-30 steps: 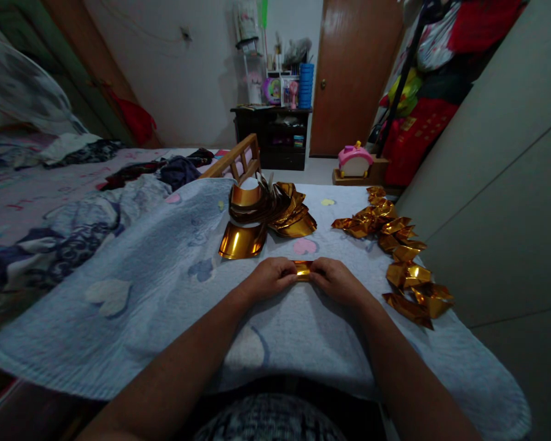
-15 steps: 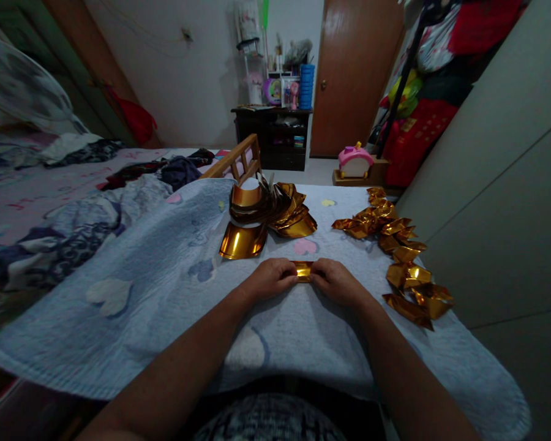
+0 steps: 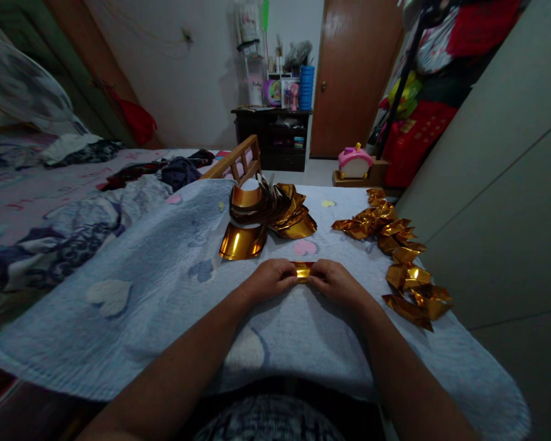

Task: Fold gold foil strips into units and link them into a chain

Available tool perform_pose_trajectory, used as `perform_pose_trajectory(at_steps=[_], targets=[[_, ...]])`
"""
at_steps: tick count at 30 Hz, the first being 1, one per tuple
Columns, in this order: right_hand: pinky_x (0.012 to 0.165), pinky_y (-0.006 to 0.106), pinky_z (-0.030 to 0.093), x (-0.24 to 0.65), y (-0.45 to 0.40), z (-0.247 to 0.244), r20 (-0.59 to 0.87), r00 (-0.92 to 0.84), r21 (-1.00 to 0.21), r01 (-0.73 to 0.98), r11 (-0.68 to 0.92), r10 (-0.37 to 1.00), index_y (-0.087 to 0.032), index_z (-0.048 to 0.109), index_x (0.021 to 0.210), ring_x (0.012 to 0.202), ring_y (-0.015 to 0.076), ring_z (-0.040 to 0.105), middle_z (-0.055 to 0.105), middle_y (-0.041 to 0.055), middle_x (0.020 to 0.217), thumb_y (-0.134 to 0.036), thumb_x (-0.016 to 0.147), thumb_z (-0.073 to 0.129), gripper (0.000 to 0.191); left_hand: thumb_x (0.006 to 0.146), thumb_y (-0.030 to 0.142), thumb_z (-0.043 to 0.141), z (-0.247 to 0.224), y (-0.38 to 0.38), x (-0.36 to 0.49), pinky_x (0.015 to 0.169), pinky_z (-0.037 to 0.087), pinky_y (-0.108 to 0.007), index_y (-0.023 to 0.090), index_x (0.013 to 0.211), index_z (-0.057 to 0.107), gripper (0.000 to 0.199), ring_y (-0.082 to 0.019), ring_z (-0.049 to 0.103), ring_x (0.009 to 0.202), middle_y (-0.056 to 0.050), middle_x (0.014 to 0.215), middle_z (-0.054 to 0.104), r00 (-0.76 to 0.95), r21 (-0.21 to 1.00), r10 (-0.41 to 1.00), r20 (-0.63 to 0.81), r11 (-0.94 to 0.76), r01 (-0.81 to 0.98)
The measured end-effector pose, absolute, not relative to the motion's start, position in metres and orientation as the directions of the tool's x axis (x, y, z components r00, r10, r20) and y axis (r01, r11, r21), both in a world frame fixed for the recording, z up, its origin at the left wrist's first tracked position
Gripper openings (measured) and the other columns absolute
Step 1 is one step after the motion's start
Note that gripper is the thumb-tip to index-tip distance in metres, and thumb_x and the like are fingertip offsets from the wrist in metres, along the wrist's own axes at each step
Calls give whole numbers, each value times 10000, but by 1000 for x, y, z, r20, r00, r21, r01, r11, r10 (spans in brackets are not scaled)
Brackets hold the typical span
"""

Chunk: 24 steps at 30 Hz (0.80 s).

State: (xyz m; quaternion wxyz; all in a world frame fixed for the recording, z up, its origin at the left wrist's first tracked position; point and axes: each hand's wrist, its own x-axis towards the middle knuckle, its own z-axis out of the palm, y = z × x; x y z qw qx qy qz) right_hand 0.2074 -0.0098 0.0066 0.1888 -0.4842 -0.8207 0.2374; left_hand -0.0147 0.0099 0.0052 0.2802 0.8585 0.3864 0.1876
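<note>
A strip of shiny gold foil paper (image 3: 303,272) is stretched between my two hands just over the blue blanket. My left hand (image 3: 274,278) pinches its left end, thumb toward me. At its right end, my right hand (image 3: 334,280) grips in the same way. The fingers cover both ends, so only the middle of the strip shows. Beyond my left hand lies a fanned stack of gold foil sheets (image 3: 294,228), with one curved gold sheet (image 3: 243,241) at its front. To the right, several folded gold foil pieces (image 3: 406,277) lie in a row.
The blue blanket (image 3: 165,318) with heart patterns covers the surface before me. A bed with rumpled clothes (image 3: 133,202) is at left, behind a wooden rail (image 3: 239,156). A pale cabinet (image 3: 500,214) borders the right side. A pink toy (image 3: 355,163) sits on a box beyond the far edge.
Hardly anything differs. Both hands keep their hold on the gold foil strip in the same place, and the light on the strip has shifted slightly.
</note>
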Motion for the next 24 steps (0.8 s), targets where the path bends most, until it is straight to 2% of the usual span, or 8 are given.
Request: perform_pose_trajectory(at_steps=[24], targets=[[689, 255, 375, 207, -8, 2, 72, -454, -544, 728, 417, 888, -144, 690, 806, 747, 157, 552, 657, 61, 802, -171, 905, 548, 176, 876, 210, 615, 3, 11, -15, 662, 388, -236, 151, 859, 712, 114, -144, 589, 717, -17, 778, 668, 624, 629, 777, 83, -527, 572]])
